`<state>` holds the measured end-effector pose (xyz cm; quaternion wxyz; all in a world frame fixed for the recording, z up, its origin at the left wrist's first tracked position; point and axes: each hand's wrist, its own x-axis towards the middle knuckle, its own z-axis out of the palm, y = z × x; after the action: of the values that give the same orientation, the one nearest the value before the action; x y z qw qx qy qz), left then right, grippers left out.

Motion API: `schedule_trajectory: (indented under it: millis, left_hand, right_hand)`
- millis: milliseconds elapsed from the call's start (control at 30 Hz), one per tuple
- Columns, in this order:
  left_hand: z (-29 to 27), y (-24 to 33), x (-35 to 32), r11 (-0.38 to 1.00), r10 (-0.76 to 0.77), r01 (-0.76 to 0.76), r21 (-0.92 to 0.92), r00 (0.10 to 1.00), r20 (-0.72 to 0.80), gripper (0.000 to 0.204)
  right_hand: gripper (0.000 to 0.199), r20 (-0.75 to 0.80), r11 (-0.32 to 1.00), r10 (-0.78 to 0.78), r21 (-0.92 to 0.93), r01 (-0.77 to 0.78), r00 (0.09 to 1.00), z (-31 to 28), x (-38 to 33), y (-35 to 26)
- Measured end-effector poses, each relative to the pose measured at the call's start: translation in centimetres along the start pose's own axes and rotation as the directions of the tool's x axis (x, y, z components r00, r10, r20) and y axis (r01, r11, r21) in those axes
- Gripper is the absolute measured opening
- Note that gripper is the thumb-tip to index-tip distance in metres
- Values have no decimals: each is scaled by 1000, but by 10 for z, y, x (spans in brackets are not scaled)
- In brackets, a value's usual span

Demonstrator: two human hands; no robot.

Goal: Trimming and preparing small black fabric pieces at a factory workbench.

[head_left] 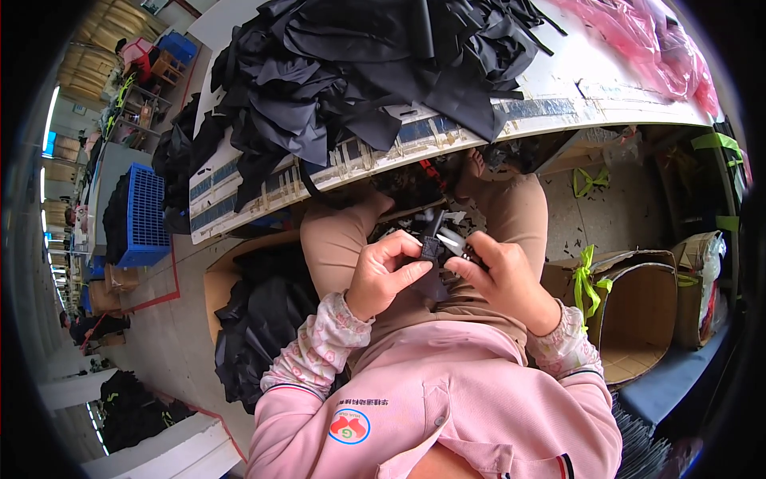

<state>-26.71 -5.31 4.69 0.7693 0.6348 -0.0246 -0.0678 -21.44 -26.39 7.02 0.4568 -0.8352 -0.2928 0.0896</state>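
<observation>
Above my lap, my left hand pinches a small black piece of strap or fabric between thumb and fingers. More black material hangs below the pinch, and its exact kind is hard to make out. My right hand is closed round a pair of thread snips, whose pale blades point left, close beside the black piece. Beyond my knees, a heap of black fabric pieces covers much of the white table, some hanging over its taped front edge.
A cardboard box with black fabric stands at my left. On my right is an open cardboard box with a yellow-green tie. Pink plastic lies on the table's right. A blue crate stands further left. Dark scraps litter the floor.
</observation>
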Motion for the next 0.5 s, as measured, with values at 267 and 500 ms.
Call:
schedule_trajectory:
  millis: [267,500]
  left_hand:
    - [-113,48,-50,914,241,-39,403,851,-466,7]
    - [-261,-19,-248,119,47,785,608,607,-793,25]
  right_hand:
    - [32,-105,989,145,0,-146,984,3,0,35]
    - [30,-59,981,196,4,-196,979,14,5,59]
